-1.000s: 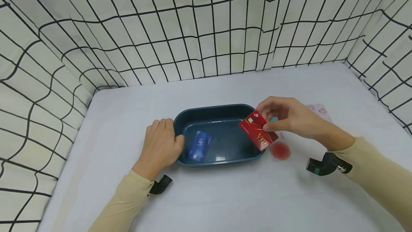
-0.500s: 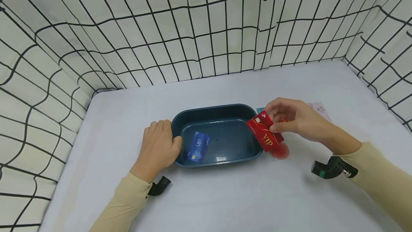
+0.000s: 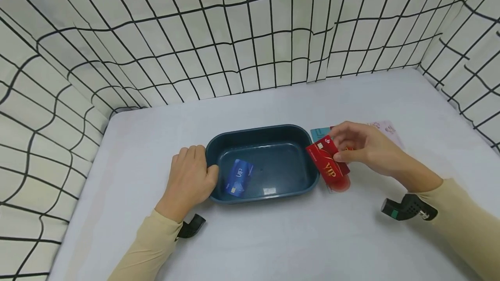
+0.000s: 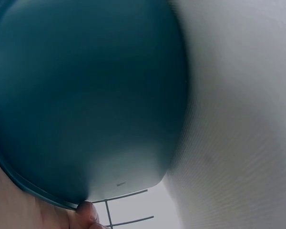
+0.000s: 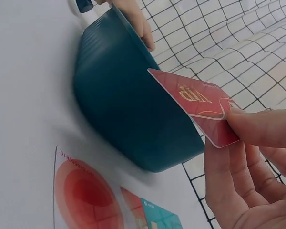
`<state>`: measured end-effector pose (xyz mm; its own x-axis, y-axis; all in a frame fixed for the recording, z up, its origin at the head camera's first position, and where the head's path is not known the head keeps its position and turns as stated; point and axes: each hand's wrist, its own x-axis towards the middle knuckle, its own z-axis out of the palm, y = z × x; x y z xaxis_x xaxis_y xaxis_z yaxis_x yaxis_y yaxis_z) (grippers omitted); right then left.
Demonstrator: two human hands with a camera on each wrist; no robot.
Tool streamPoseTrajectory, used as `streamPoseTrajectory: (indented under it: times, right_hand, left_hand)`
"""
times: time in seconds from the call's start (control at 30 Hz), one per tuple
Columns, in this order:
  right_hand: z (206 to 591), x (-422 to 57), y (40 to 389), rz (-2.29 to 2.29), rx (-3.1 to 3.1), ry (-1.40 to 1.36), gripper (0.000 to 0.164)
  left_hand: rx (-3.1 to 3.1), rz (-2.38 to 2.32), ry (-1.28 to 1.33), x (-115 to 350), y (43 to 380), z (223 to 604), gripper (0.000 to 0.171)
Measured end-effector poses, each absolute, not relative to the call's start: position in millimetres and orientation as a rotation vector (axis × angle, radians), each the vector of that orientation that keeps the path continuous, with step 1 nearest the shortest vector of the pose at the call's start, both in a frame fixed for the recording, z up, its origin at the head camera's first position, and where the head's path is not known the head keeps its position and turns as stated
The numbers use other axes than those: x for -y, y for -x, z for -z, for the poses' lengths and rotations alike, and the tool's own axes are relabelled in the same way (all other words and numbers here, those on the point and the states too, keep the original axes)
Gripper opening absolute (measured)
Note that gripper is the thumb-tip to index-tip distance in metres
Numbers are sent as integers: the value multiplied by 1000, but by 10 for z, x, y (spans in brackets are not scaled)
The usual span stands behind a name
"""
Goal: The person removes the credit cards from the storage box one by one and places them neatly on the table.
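Note:
My left hand (image 3: 189, 177) grips the left end of a dark teal plastic tray (image 3: 285, 164), its fingers over the rim. Inside the tray, toward its left, lies a blue VIP card (image 3: 239, 178). My right hand (image 3: 369, 148) pinches a red VIP card (image 3: 323, 155) between thumb and fingers. That card is held tilted at the tray's right rim, above other cards on the table. The right wrist view shows the red card (image 5: 198, 102) in the air, with the tray's outer wall (image 5: 119, 95) behind it.
Right of the tray lie a card with red circles (image 5: 88, 195) and a teal card (image 3: 319, 132), partly covered by the held card and hand. Farther right is a pale pink patterned card (image 3: 386, 130). Black wire grid (image 3: 250, 34) stands along the white table's back and sides.
My right hand has moved the red card rightward, from over the tray's right end to above the cards beside it. The left hand keeps its hold on the rim.

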<state>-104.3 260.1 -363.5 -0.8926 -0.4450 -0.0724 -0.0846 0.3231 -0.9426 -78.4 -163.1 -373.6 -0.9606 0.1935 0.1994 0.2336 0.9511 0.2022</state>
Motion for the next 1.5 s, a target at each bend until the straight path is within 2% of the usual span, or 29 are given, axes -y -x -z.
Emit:
streamPoseTrajectory:
  times: [0.77,1.5]
  right_hand:
    - [3863,-2902,1030,1593,-2292,377,38]
    - [4026,-3240,964,1295,-2404,56,47]
  left_hand:
    - [2938,352,301,1657,755,3744,14]
    - [2933,344,329,1637,799,3736,15]
